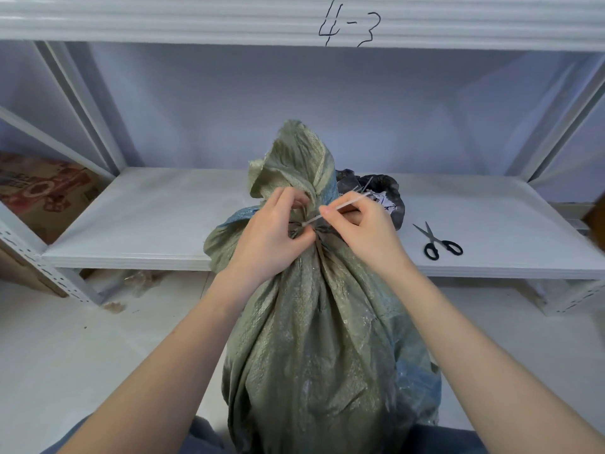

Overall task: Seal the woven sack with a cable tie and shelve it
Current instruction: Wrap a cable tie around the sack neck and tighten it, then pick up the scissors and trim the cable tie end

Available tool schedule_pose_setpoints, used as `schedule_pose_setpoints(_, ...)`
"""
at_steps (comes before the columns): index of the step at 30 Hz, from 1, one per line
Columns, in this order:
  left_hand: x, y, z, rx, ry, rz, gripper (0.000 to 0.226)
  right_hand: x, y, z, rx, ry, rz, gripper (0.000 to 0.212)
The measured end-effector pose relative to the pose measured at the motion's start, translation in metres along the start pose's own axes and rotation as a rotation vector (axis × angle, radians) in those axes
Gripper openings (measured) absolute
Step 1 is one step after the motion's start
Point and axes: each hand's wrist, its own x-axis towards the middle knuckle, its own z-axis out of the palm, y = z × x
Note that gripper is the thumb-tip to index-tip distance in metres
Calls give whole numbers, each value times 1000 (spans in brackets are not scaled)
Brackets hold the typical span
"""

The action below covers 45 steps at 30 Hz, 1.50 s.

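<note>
Black-handled scissors; dark bag, perhaps plastic; printed carton.

Both forearms bare, converging toward 12 o'clock. Left hand fingers curled, clenched around a gathered neck. Right hand thumb and forefinger pinched on a thin strap angled toward 2 o'clock.

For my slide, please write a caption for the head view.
Both hands cinch a cable tie around the woven sack neck.

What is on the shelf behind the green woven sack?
A black plastic bag holding spare cable ties sits behind the woven sack, partly hidden by it and the right hand. Its other contents cannot be seen.
</note>
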Motion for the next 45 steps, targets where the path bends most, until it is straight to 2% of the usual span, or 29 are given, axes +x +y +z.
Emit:
schedule_pose_setpoints(3, 0, 5, -1, 18, -10, 18, 41, 1, -2, -7, 56, -15, 31, 23)
schedule_pose_setpoints(8, -1, 20, -5, 52, 2, 64, 63, 3, -10, -25, 33, -8, -12, 49)
schedule_pose_setpoints(11, 0, 39, -3, 31, 44, 142, 64, 2, -12, -43, -64, -6, -44, 59)
schedule_pose_setpoints(17, 19, 85, 15, 39, 43, 251, 67, -13, -9, -101, -190, 75, -117, 60)
schedule_pose_setpoints(23, 40, 126, 58, 82, -49, 292, 73, -28, 10, -160, -337, 152, -108, 64)
schedule_pose_setpoints(27, 44, 130, 102, 131, -143, 293, 76, -37, 41, -186, -410, 166, -44, 69)
schedule_pose_setpoints(32, 47, 101, 153, 235, -275, 253, 81, -43, 98, -196, -473, 150, 28, 71)
schedule_pose_setpoints(45, 87, 47, 284, 438, -550, 226, 78, 10, 237, -178, -542, 136, 219, 70)
